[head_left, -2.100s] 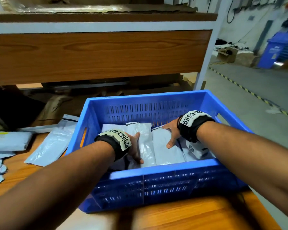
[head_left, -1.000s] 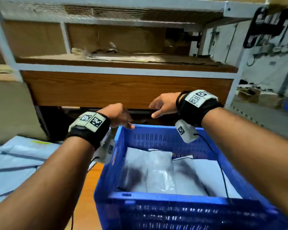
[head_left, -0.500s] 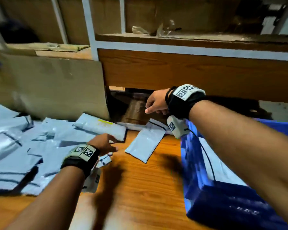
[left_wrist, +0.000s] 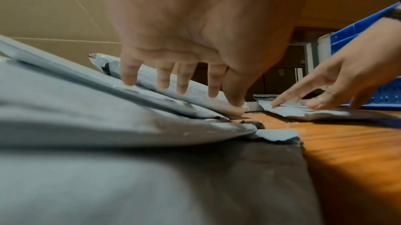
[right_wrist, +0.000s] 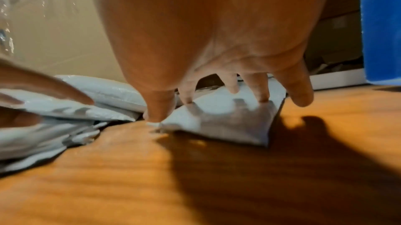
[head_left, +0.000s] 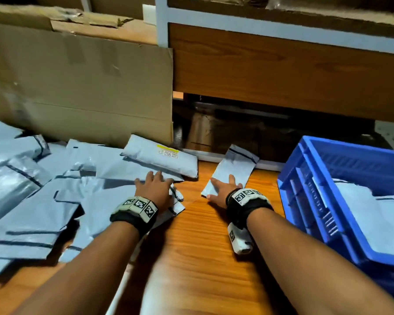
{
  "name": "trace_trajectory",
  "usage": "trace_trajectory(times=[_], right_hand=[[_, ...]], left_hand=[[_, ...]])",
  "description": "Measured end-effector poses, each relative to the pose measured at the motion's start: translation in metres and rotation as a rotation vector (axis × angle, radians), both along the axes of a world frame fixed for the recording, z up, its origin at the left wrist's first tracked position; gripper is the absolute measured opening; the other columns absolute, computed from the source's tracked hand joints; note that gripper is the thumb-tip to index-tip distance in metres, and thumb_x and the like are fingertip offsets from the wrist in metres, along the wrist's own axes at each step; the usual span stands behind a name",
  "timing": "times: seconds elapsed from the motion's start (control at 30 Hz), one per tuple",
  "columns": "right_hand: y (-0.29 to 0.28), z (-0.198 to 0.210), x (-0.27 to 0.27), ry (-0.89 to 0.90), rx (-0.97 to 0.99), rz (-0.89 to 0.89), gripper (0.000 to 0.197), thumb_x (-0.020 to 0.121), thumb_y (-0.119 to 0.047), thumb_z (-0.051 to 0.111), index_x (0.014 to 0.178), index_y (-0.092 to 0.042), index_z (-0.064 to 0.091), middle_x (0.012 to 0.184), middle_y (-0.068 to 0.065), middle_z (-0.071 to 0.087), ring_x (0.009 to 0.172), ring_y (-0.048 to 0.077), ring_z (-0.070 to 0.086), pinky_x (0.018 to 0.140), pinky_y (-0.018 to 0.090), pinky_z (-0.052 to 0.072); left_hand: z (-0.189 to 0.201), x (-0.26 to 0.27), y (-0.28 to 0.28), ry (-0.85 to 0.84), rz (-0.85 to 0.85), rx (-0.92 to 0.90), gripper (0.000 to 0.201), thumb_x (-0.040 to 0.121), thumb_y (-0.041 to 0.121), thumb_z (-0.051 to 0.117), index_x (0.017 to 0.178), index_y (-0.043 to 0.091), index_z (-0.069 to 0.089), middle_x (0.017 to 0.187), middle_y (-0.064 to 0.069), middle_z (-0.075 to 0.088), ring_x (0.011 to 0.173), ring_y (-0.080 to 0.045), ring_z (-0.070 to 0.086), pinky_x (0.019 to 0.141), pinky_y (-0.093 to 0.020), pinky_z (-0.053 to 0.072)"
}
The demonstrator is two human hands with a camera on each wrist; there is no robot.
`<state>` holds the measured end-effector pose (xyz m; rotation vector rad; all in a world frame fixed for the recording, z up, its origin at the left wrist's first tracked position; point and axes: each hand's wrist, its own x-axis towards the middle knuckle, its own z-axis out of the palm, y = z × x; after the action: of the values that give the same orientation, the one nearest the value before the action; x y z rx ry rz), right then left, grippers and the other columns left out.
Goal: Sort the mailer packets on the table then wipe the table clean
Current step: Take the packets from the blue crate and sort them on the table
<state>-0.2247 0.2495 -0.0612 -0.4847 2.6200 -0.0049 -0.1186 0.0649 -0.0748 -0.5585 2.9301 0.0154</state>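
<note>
Several grey mailer packets [head_left: 43, 201] lie heaped on the left of the wooden table [head_left: 203, 246]. My left hand [head_left: 154, 187] rests flat on the pile's right edge, its fingers [left_wrist: 165, 81] spread and straight on a packet. A small grey packet [head_left: 234, 171] lies alone at the centre. On its near end my right hand [head_left: 223, 189] presses with spread fingertips [right_wrist: 262, 94], the thumb touching the table at the packet's corner. A padded packet with a yellow label [head_left: 162, 159] sits behind the left hand. The blue crate [head_left: 305, 189] at the right holds more packets [head_left: 373, 217].
A large flattened cardboard sheet [head_left: 77, 87] leans behind the pile. A wood-panelled shelf unit [head_left: 282, 71] with a white frame overhangs the table's back, dark space beneath it. Bare wood shows between the pile and the crate.
Both hands left the crate and swung left. They came down onto the table: the left now rests on the pile, the right on the lone small packet.
</note>
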Motion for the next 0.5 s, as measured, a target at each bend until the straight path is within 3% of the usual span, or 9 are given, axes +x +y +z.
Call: trace_trajectory(times=[0.17,0.33,0.4,0.5], right_hand=[[-0.001,-0.012,0.007,0.023,-0.071,-0.024,0.061,0.091,-0.050,0.054,0.144,-0.048,0.025,0.157,0.008,0.011,0.142,0.044,0.007,0.112,0.057,0.020],[0.008,-0.010,0.013,0.012,-0.096,-0.013,0.052,0.087,-0.054,0.056,0.135,-0.045,0.038,0.150,0.008,0.024,0.138,0.037,0.021,0.108,0.058,0.030],[0.010,-0.009,0.013,0.021,-0.103,-0.033,0.048,0.085,-0.054,0.059,0.129,-0.042,0.045,0.140,0.006,0.033,0.131,0.033,0.029,0.103,0.057,0.036],[0.016,-0.012,0.012,0.069,-0.149,-0.115,0.048,0.083,-0.047,0.067,0.125,-0.042,0.046,0.137,0.005,0.033,0.128,0.032,0.030,0.101,0.054,0.037]], left_hand=[[0.011,-0.021,-0.014,0.128,-0.059,-0.095,0.053,0.094,0.030,0.049,0.144,0.032,0.031,0.156,-0.009,0.015,0.145,-0.030,0.007,0.112,-0.059,0.013],[0.028,-0.058,-0.037,0.101,-0.097,-0.176,0.061,0.092,0.030,0.051,0.147,0.034,0.024,0.159,-0.009,0.008,0.146,-0.033,0.003,0.112,-0.061,0.006],[0.031,-0.068,-0.046,0.038,-0.091,-0.179,0.055,0.095,0.029,0.046,0.146,0.037,0.026,0.158,-0.009,0.014,0.145,-0.033,0.010,0.112,-0.061,0.009],[0.035,-0.076,-0.051,-0.008,-0.124,-0.210,0.041,0.101,0.029,0.030,0.139,0.042,0.039,0.143,-0.007,0.041,0.134,-0.031,0.034,0.108,-0.052,0.025]])
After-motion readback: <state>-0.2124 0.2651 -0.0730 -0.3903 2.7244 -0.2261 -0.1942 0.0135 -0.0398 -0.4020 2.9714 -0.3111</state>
